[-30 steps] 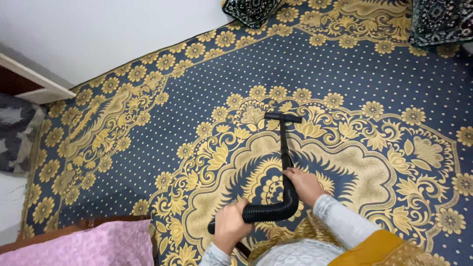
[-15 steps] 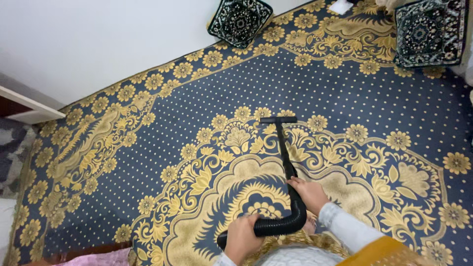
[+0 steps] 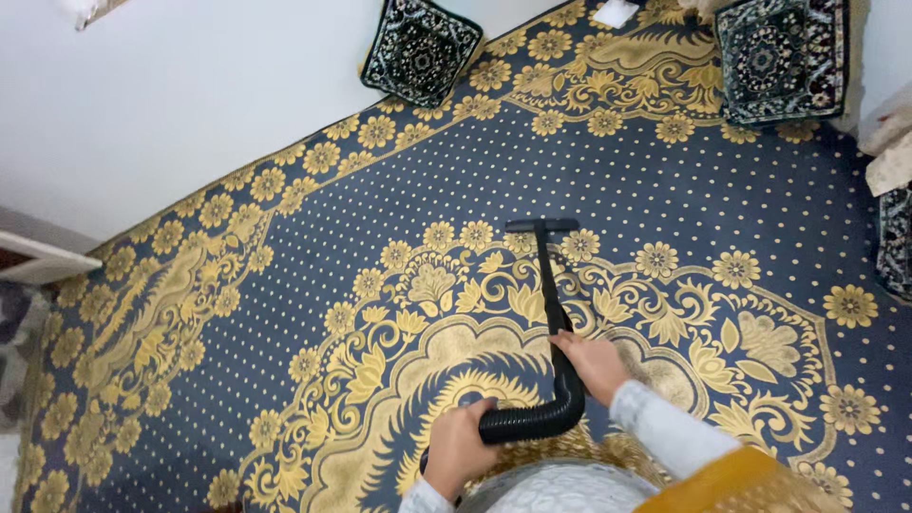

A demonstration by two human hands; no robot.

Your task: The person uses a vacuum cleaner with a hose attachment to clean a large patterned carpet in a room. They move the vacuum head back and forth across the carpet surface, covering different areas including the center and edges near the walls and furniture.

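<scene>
Place: on the floor of a room, a large navy carpet patterned with gold flowers and scrolls (image 3: 665,199) is spread up to a white wall (image 3: 190,85); the scene is viewed from above.

Thing in hand: a black vacuum wand with a narrow T-shaped floor nozzle (image 3: 542,226) is held upright-leaning over the carpet's central gold medallion, its nozzle resting on the medallion's upper border.

Hose: a black ribbed flexible hose (image 3: 527,424) is bent back from the wand's lower end toward the body.

Right hand: the right hand (image 3: 594,364) is wrapped around the lower part of the wand, its grip pressed closed on the tube; a pale grey sleeve and a mustard-yellow garment edge are seen behind it.

Left hand: the left hand (image 3: 458,448) is closed around the ribbed hose just behind the bend, the fingers curled over the top.

Change: compared with a second ago, both hands are kept on the same holds, while the nozzle is found further along the floral border and more of the far carpet is brought into view, the pink cloth at lower left being gone from the frame. From this it is judged that the wand is being pushed forward in a stroke and that the pass is under way.

Surroundings: a dark square cushion with gold-and-white ornament (image 3: 421,49) is propped at the wall, and a second patterned cushion (image 3: 777,59) is set near the top right corner, both well apart from the nozzle.
</scene>
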